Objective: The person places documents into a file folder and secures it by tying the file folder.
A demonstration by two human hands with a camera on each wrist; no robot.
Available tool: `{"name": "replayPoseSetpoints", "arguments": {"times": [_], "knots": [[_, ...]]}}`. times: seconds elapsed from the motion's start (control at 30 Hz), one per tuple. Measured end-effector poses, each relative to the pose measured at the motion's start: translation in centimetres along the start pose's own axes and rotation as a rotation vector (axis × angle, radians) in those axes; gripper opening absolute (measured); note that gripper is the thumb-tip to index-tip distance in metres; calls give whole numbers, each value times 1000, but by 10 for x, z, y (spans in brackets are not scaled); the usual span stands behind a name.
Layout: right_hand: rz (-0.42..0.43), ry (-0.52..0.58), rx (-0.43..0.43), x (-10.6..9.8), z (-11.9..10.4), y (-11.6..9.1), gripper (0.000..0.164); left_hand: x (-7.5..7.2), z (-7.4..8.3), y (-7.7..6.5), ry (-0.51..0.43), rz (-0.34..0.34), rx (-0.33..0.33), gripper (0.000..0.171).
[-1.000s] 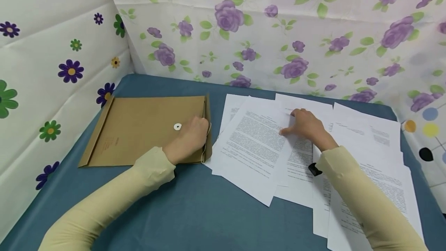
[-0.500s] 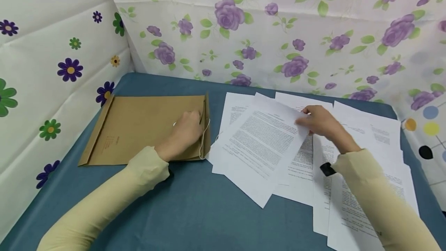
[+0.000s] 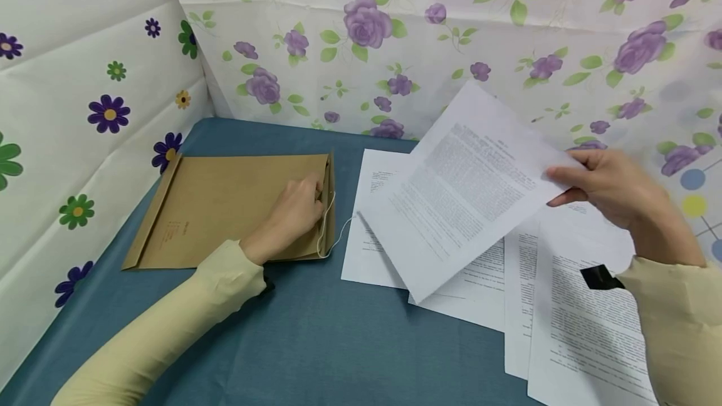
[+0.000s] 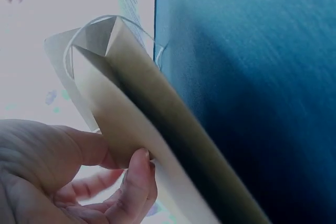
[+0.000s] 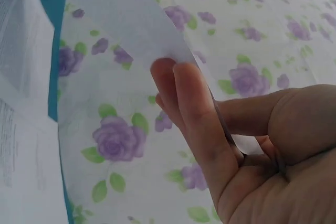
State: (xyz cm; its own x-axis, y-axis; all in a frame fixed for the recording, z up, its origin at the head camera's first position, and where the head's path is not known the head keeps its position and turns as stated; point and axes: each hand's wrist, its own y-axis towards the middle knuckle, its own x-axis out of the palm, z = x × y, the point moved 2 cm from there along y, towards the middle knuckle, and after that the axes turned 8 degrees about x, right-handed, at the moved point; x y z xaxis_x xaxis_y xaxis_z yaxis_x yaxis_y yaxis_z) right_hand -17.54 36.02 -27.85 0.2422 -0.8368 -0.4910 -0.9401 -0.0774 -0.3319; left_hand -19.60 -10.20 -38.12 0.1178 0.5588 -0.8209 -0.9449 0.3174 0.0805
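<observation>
My left hand [image 3: 290,215] pinches the upper side of a brown paper envelope [image 3: 237,205] at its right end. In the left wrist view, thumb and fingers grip one wall of the envelope [image 4: 131,108], and its mouth gapes. A white string [image 3: 341,235] hangs from that end. My right hand [image 3: 620,196] pinches a printed sheet of paper [image 3: 468,187] by its right edge, between thumb and fingers. This sheet is raised and tilted over the other papers. In the right wrist view, the fingers [image 5: 194,114] lie along the back of the sheet [image 5: 142,19].
More printed sheets [image 3: 586,331] lie overlapping on the blue cloth [image 3: 316,343] across the right half of the table. One sheet [image 3: 366,262] lies just right of the envelope. Flowered white sheeting [image 3: 417,49] hangs behind and at the left.
My right hand has lifted the top sheet off the pile, up and to the right. My left hand has shifted slightly left and still holds the envelope's end.
</observation>
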Motion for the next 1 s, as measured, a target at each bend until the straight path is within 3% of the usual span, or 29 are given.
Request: {"name": "replayPoseSetpoints", "arguments": {"times": [0.2,0.37,0.43,0.53,0.7,0.87,1.0], "knots": [[193,136,-104,8,-15,-11,21,0,1,-1,57,-5,72,26],[317,474,-228,32,-29,-8,15,1,0,-1,41,-8,65,27],[337,601,-300,44,-35,-5,25,1,-1,-1,31,-6,66,28],[388,648,-392,64,-45,1,29,1,-2,-1,32,-2,63,27],[474,613,-505,96,-62,14,21,0,-2,-2,38,16,52,23],[557,395,-593,122,-74,22,19,0,-3,-3,48,35,45,15],[574,283,-666,138,-81,22,20,2,-4,-4,57,35,21,8]]}}
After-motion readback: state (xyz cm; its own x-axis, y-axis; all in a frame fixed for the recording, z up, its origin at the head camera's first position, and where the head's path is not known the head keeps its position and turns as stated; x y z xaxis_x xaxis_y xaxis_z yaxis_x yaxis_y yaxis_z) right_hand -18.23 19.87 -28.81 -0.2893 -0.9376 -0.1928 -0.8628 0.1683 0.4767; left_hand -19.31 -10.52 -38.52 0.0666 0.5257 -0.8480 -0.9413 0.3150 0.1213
